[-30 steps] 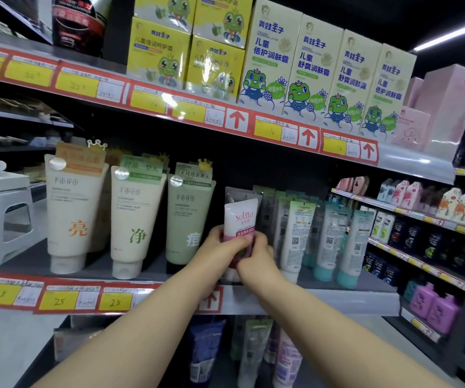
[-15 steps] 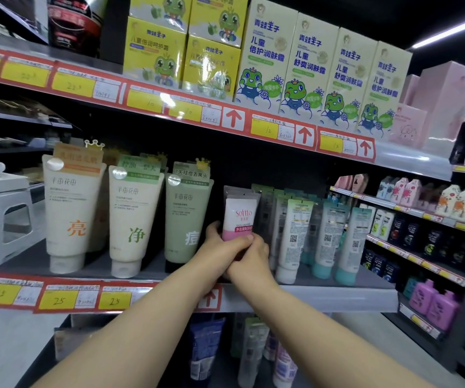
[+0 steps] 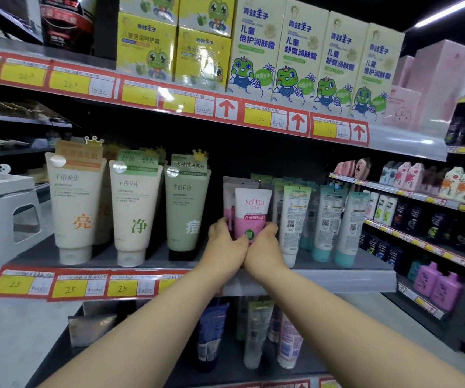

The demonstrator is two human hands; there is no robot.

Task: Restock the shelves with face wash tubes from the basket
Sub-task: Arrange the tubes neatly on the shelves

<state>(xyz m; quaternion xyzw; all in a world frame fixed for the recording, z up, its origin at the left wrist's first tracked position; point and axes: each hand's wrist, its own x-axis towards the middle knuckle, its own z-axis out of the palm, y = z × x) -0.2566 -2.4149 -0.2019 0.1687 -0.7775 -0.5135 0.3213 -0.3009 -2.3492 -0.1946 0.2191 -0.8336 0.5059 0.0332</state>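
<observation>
A white and pink Softto face wash tube [image 3: 251,211] stands upright over the middle shelf [image 3: 337,278], in the gap between a green tube [image 3: 187,211] and a row of white and teal tubes [image 3: 323,222]. My left hand [image 3: 225,245] grips its lower left side. My right hand [image 3: 265,247] grips its lower right side. Both hands hide the tube's cap end. A second pink tube [image 3: 229,200] stands just behind it. The basket is out of view.
Three large tubes, cream to green [image 3: 76,203], stand at the left of the shelf. Boxes with frog pictures [image 3: 309,57] fill the shelf above. More tubes [image 3: 256,331] stand on the lower shelf. A white stool [image 3: 7,211] is at far left, another shelving unit [image 3: 421,219] at right.
Both hands have pushed the Softto tube a little further back into the gap on the shelf, still holding its lower part. The view has drifted slightly.
</observation>
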